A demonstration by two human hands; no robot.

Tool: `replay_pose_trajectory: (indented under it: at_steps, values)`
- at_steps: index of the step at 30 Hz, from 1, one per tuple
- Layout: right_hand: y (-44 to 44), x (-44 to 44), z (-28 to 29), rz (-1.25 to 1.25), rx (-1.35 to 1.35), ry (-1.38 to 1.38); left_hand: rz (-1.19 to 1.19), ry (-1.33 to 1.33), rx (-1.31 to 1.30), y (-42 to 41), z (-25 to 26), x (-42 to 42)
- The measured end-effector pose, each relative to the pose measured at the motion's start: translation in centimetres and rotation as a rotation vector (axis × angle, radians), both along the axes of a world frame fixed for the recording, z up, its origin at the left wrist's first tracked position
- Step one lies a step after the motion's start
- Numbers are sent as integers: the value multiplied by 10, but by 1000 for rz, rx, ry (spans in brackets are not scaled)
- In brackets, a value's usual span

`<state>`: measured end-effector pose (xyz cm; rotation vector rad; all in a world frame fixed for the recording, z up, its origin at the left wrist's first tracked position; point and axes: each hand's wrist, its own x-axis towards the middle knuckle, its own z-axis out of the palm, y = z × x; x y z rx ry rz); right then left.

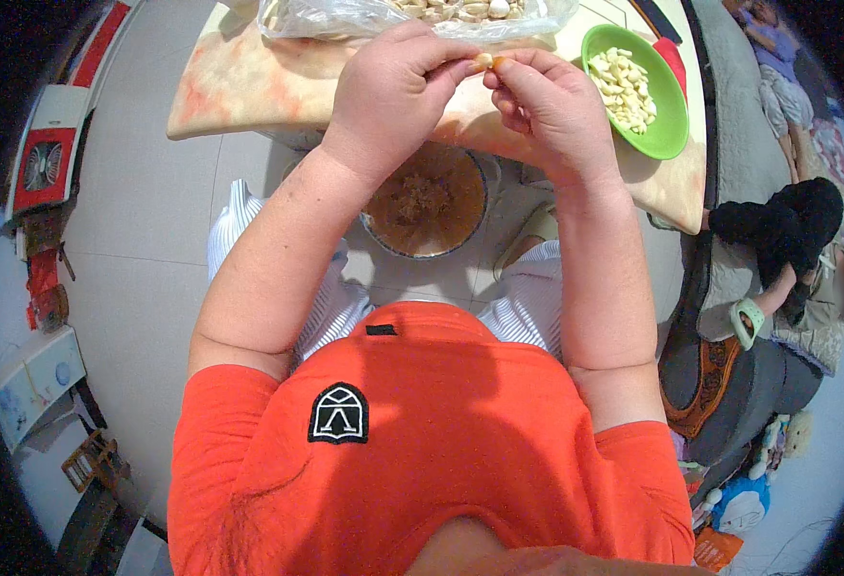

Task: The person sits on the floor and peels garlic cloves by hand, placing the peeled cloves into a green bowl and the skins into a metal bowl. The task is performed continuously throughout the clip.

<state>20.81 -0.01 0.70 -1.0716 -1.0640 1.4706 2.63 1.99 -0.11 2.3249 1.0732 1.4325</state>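
My left hand (pixel 397 93) pinches a small pale garlic clove (pixel 485 60) between thumb and forefinger. From the other side, the thumb and forefinger of my right hand (pixel 555 101) meet at the same clove, above the table's near edge. Beyond my hands lies a clear plastic bag (pixel 364 20), open, with unpeeled garlic (pixel 465 9) in it. Close to my right hand sits a green oval bowl (pixel 670 137), holding a heap of peeled garlic cloves (pixel 623 90).
The table (pixel 249 86) has a pale marbled top with a curved edge. On the floor between my legs stands a round container (pixel 422 201) with brownish scraps inside. Along the right, people sit on a grey sofa (pixel 732 151); one wears a green clog (pixel 747 322).
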Motion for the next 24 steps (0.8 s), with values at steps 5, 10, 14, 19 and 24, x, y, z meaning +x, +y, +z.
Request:
replay_pose_trajectory:
  at_steps: [5,10,14,19,24]
  values:
    - [-2,-6,2,-15,11,98,-169,-544,-614,-3,-8,11]
    - [-4,-10,-2,43,-27,18,-352,-799,-1124,-1,-4,5]
    - [-7,-12,-1,71,-19,30,-468,-928,-1207,5,-12,2]
    - [-9,-13,6,-87,49,-99,-475,-804,-1144,8,-9,-5]
    - [1,2,-7,-40,252,-143,-376,-542,-1058,-3,-2,-2]
